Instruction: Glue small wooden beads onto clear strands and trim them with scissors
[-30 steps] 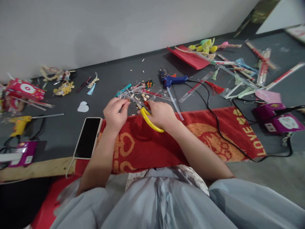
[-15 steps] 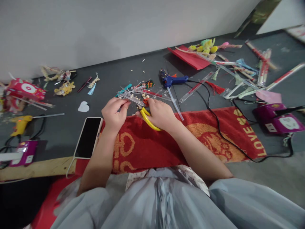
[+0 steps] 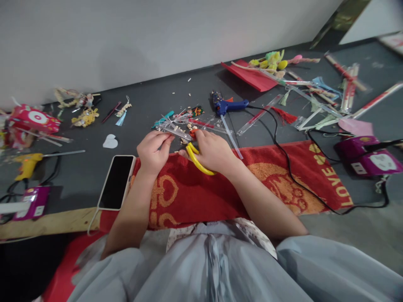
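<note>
My right hand [image 3: 213, 152] is closed round yellow-handled cutters [image 3: 197, 160] at the far edge of a red towel [image 3: 201, 188]. Their tip meets a thin clear stick [image 3: 176, 131] that my left hand [image 3: 153, 150] pinches between thumb and fingers. Small pale cut pieces [image 3: 189, 126] lie scattered on the dark floor just beyond both hands, among clear wrappers and a teal stick [image 3: 163, 118].
A phone [image 3: 116, 181] lies left of the towel. A blue glue gun [image 3: 229, 105] with a black cable lies beyond my right hand. A yellow glue gun [image 3: 27, 163] and purple power strips [image 3: 368, 158] sit at the sides. Craft sticks, tassels and red paper [image 3: 252, 77] litter the far right.
Both hands have shifted only slightly; the cutters and the clear stick stay together at the towel's far edge.
</note>
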A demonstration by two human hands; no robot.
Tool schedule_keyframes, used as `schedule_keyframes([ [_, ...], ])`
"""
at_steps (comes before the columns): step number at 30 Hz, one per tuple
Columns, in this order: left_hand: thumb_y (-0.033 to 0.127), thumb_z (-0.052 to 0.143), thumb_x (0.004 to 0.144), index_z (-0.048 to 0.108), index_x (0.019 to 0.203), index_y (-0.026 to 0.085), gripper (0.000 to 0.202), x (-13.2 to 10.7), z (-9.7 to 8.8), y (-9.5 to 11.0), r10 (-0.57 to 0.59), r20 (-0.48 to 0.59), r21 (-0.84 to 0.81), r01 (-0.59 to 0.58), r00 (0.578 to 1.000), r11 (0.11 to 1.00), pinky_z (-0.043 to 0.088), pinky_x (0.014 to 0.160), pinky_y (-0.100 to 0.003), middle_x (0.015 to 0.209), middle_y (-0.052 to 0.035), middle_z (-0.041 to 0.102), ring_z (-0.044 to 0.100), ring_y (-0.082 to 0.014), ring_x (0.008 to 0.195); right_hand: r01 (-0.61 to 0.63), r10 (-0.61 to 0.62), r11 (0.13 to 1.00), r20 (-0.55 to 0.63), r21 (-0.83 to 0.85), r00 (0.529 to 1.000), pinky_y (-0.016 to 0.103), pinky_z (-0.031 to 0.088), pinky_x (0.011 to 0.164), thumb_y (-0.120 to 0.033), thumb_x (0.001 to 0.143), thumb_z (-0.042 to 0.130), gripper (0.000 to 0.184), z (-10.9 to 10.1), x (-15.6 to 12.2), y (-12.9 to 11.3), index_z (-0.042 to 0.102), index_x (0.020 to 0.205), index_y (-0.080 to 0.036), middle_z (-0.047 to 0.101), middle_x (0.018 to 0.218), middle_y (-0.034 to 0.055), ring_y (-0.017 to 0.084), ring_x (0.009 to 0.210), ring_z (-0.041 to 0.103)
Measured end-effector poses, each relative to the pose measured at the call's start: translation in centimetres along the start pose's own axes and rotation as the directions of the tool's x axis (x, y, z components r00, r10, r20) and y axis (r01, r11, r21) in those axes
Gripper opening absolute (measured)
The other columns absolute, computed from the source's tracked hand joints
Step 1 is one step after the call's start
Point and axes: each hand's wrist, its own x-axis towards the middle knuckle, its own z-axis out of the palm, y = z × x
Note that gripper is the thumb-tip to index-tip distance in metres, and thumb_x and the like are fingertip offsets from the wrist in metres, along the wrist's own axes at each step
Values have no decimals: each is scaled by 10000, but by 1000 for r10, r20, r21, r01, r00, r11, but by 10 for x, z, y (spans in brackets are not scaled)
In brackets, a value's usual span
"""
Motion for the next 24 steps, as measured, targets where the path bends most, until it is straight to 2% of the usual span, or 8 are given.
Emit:
schedule_keyframes([
  [4,292,609,838,716,747,199,169,0,0,-1,33,-15,24,-33,999,999,509,699,-258,742,-32,718,655,-137,725,-21,21,1000,18,2,1000,356,450,807,-736,858,268,732,-3,0,-2,540,1116,-107,673,1088,154,309,1026,643],
  [8,312,581,855,711,750,198,202,0,-2,0,7,30,53,-9,1000,999,499,694,-262,740,-34,706,638,-136,718,-50,50,999,44,-10,998,344,449,752,-710,875,270,699,-3,2,-3,564,1079,-109,693,1049,143,312,985,663],
  [13,290,575,863,699,722,179,218,1,-2,0,58,21,55,-59,998,997,482,652,-235,686,-29,684,615,-119,661,-69,70,997,76,-23,995,338,438,708,-675,888,286,655,-4,3,-3,580,1094,-128,709,1025,121,309,953,678],
  [18,269,582,856,686,701,166,213,0,1,-2,85,-6,64,-84,996,994,473,639,-220,678,-24,679,609,-109,648,-95,101,994,108,-56,989,343,429,670,-667,893,265,649,-8,2,-5,599,1043,-131,716,975,133,324,915,686],
  [24,238,590,848,678,687,162,198,2,0,0,75,15,30,-75,997,997,463,615,-216,642,-15,661,597,-105,621,-108,117,991,109,-80,987,338,418,642,-687,886,242,676,-9,2,-6,609,1002,-132,715,940,147,329,889,687],
])
